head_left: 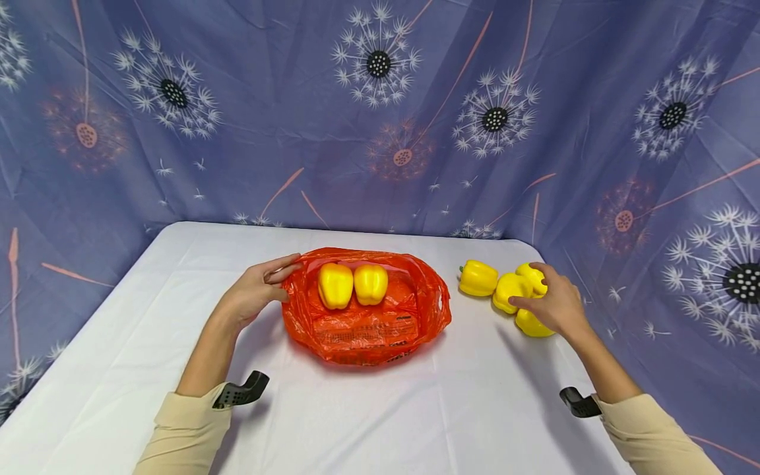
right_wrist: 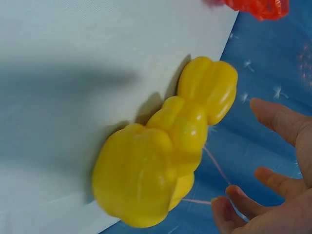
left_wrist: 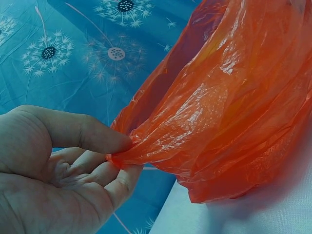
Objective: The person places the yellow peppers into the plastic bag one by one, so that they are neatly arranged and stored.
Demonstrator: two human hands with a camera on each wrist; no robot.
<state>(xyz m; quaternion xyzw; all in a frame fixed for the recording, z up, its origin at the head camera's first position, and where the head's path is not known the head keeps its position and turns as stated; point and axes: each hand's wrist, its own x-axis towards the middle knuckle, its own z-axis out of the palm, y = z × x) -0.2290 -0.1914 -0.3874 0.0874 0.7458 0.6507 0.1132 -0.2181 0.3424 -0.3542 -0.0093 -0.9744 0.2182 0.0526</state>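
A red plastic bag (head_left: 365, 333) lies with its mouth spread wide on the table, and two yellow bell peppers (head_left: 335, 286) sit side by side inside it. My left hand (head_left: 254, 290) pinches the bag's left edge between thumb and fingers; the left wrist view shows the gathered film of the bag (left_wrist: 195, 126) in that grip. Over at the right, my right hand (head_left: 555, 300) hovers above a cluster of several yellow bell peppers (head_left: 512, 290), fingers spread and holding nothing. In the right wrist view these peppers (right_wrist: 134, 175) stand close together, apart from the fingers.
A white cloth covers the table (head_left: 380, 422). Behind it and along both sides hangs a blue-purple curtain (head_left: 285, 132) with dandelion prints. Each forearm wears a black wrist mount (head_left: 242, 390).
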